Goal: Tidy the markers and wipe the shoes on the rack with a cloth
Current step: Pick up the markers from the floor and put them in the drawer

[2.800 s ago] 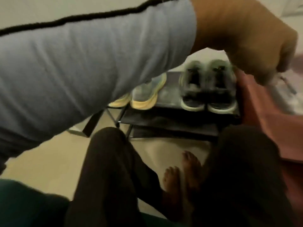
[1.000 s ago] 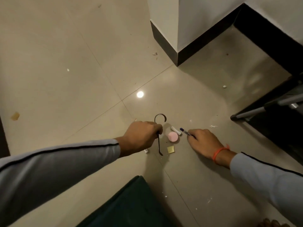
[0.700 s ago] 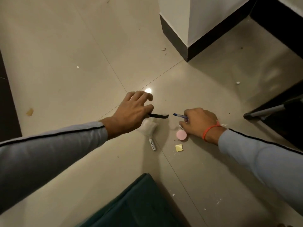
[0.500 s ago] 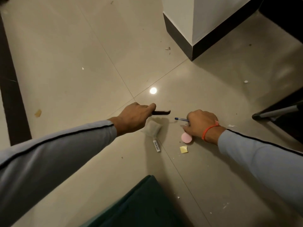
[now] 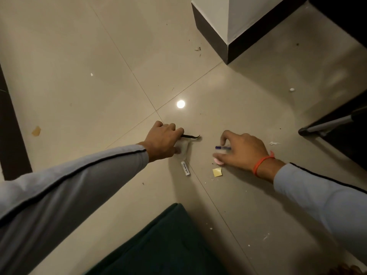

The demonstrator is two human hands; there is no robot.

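On the beige tiled floor (image 5: 99,56) we see the left hand (image 5: 161,141) curled around a thin black strip (image 5: 190,136) and a white cloth (image 5: 183,148). The right hand (image 5: 241,149), right of it, pinches a slim blue pen (image 5: 222,148); a white labelled marker (image 5: 185,168) lies nearer (loose, between the hands).

I see a beige tiled floor (image 5: 99,56), a purple-capped marker (image 5: 222,148), a white marker (image 5: 185,168) with black lettering, a pink disc (image 5: 217,160), a yellow note (image 5: 217,172), and an orange wristband (image 5: 262,162).

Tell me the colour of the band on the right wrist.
Orange: the thin wristband sits just ahead of the grey sleeve cuff, seen clearly in the head view.
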